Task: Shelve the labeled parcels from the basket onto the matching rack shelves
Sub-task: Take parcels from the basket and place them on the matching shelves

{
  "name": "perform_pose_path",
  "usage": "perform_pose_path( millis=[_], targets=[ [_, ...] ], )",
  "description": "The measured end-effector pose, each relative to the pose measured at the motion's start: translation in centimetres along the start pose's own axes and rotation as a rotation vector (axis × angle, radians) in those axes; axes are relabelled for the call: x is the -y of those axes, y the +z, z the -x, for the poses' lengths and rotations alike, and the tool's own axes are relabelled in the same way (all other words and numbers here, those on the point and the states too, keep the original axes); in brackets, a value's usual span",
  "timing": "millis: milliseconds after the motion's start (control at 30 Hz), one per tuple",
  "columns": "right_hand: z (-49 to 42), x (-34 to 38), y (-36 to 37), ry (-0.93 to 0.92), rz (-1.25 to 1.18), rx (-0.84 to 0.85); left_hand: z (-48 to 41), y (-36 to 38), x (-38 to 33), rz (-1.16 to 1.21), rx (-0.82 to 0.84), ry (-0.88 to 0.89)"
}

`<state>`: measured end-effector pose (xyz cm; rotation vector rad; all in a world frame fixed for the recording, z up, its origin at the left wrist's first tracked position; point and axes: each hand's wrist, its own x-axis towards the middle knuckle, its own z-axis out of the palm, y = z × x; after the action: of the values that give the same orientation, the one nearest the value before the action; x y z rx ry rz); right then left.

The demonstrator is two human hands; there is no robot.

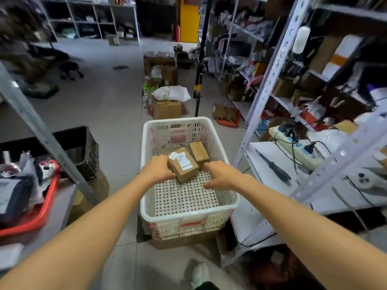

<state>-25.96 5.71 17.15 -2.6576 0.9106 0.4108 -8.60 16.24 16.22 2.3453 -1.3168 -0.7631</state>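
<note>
- Gripping the labeled parcel (183, 164) with my left hand (159, 167), fingers wrapped on its left side; its printed label faces up and it sits tilted, low over the perforated bottom of the basket.
- My right hand (216, 173) hovers just right of that parcel with its fingers curled; I cannot tell whether it touches the box.
- Behind the held box lies a 2nd parcel (199, 152), plain brown, resting on the basket's bottom near the far wall.
- Both sit in the white basket (189, 210), which stands on a cardboard box on the tiled floor (109, 109).
- To my right stands the metal rack (270, 80), its lower white shelf carrying a power strip (293, 146) with plugged cables and a dark screwdriver (274, 168).
- To my left, a red tub (41, 214) holds soft mailer bags, with a black crate (83, 147) behind it.
- Further off, more cardboard boxes (166, 109) lie on the floor.
</note>
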Motion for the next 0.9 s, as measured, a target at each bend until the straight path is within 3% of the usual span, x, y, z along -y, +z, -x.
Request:
perform_pose_path(
  millis=[300, 567, 900],
  targets=[
    [-14.4, -5.0, -1.6, -0.006, -0.103, 0.056, -13.1, 0.5, 1.9, -0.02, 0.088, -0.123],
    [-24.5, -8.8, -0.6, 0.015, -0.111, 0.25, -24.0, 3.5, 4.6, 0.138, 0.118, -0.272],
    [-39.4, -13.5, 9.7, 0.053, -0.042, 0.309, -34.6, 13.8, 13.6, 0.142, 0.224, -0.382]
  ],
)
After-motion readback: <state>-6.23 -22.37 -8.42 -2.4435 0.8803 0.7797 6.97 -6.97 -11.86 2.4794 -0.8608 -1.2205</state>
